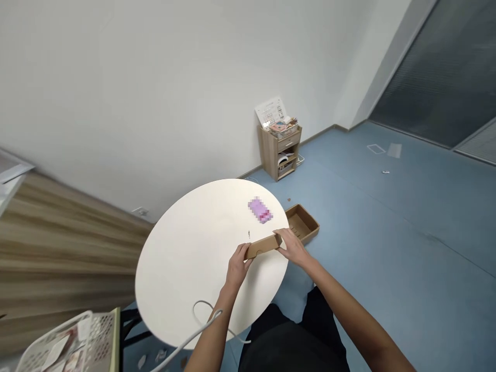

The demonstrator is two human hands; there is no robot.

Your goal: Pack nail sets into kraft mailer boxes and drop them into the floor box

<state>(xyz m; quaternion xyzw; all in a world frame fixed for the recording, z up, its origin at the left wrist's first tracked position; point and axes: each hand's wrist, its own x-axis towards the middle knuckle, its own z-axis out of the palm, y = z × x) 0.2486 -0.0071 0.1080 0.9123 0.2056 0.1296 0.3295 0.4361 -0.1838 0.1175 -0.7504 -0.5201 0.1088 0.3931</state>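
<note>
Cardboard sleeve [260, 247], left end hidden

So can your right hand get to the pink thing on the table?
Probably yes. The right hand grips a cardboard piece, but the pink thing lies just beyond it on the round white table, with nothing between them.

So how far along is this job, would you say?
Hard to judge exactly. Done, it seems: an open cardboard tray sits on the floor beside the table. In hand: the left hand and right hand grip a brown cardboard piece above a round white table. Left: a blurred pink item lies on the table, with neither hand on it.
</note>
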